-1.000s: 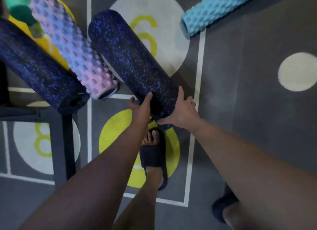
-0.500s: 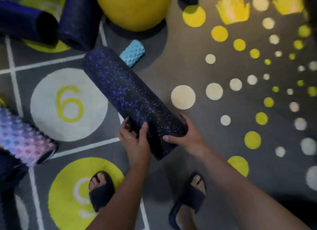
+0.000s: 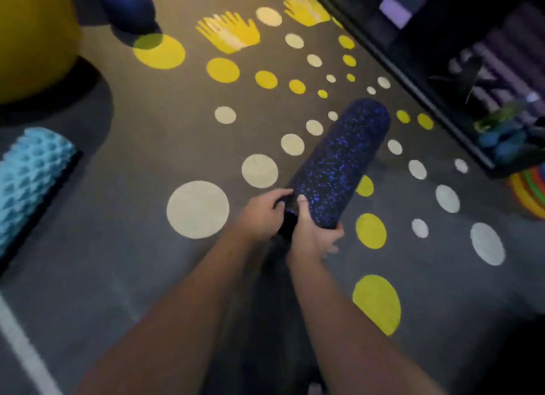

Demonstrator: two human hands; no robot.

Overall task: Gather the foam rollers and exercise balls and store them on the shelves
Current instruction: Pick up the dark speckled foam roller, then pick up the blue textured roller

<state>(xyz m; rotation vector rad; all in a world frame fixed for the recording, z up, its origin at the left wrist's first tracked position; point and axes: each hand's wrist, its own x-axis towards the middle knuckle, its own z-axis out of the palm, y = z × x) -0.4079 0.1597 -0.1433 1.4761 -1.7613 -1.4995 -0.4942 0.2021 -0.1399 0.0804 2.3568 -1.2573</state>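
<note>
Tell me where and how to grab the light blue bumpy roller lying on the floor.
Probably from above, with the grip wrapped across its round barrel just behind the visible end: the light blue roller lies flat on the floor, so only top and sides are free, and its bumps should resist slipping.

The person showed as two arms only. The left hand (image 3: 259, 214) and the right hand (image 3: 315, 236) were uncovered, and so were the left forearm (image 3: 177, 306) and the right forearm (image 3: 339, 306), bare from the wrists down to the lower edge of the view. A short, pale thumbnail (image 3: 301, 199) showed on the right hand. The right hand's fingers were blurred. A small pale patch (image 3: 314, 388) between the arms at the bottom edge was too blurred to identify.
</note>
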